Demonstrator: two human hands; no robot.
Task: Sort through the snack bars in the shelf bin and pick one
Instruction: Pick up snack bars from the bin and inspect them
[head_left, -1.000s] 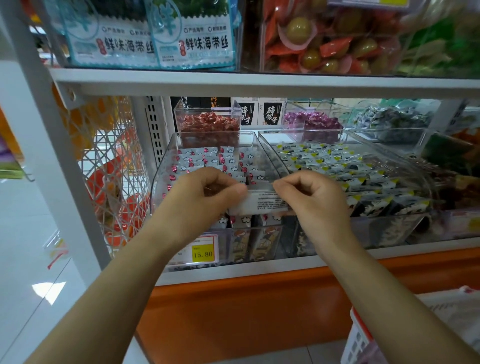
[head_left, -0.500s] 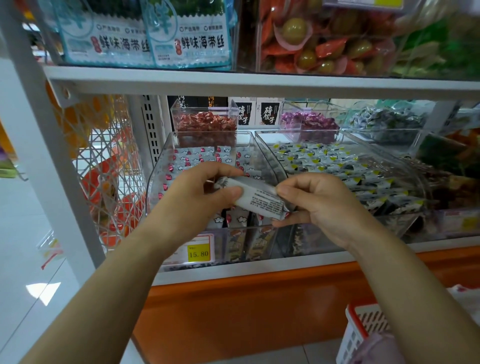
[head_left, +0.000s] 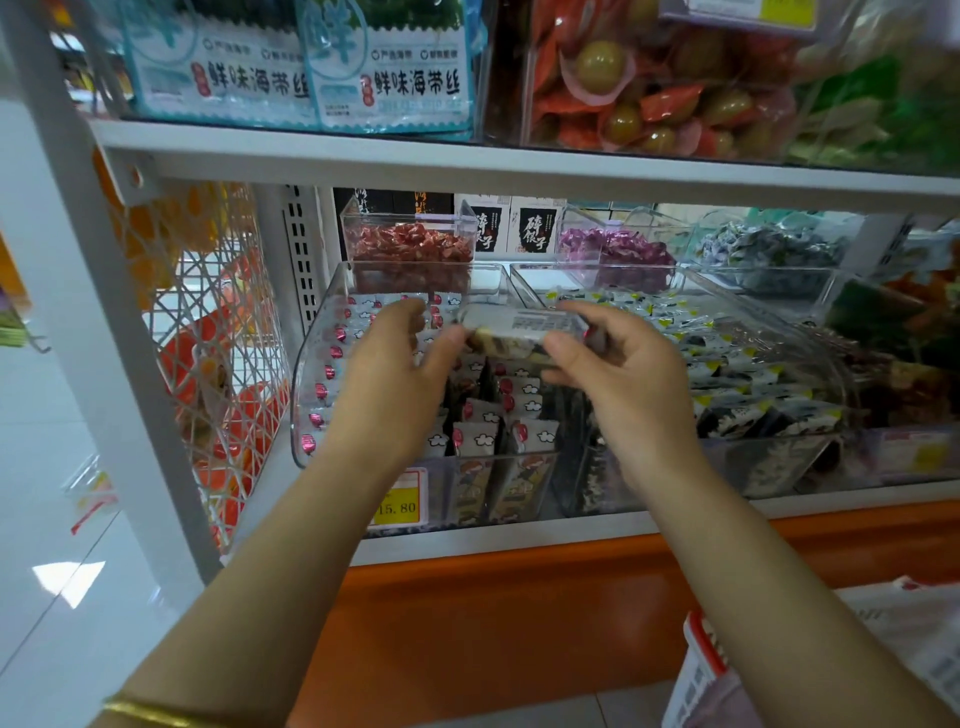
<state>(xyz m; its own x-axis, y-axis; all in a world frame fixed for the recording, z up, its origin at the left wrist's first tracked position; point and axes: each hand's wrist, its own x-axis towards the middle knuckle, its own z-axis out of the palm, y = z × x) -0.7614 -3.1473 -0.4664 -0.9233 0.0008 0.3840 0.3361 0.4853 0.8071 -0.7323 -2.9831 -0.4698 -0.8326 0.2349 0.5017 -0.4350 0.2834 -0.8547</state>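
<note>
Pinching the bar (head_left: 524, 328), the right hand (head_left: 621, 379) is bearing it alone; the left hand (head_left: 392, 379), fingers loose, is barely touching it, risking a drop into the bin (head_left: 304, 400) below.

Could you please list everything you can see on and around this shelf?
left bin: one, clear, lower shelf
red-marked bars: many, white, in left bin
snack bar: one, white wrapper, held above left bin
right bin: one, clear, beside left bin
yellow-marked bars: many, white-black, in right bin
red sweets: many, behind left bin
purple sweets: many, behind right bin
price tag: one, yellow, at left bin's front
seaweed packs: two, blue-white, upper shelf
basket: one, red-white, bottom right
bracelet: one, gold, left arm
right hand: one, pinches snack bar's right end
left hand: one, touches its left end; grip unclear
</note>
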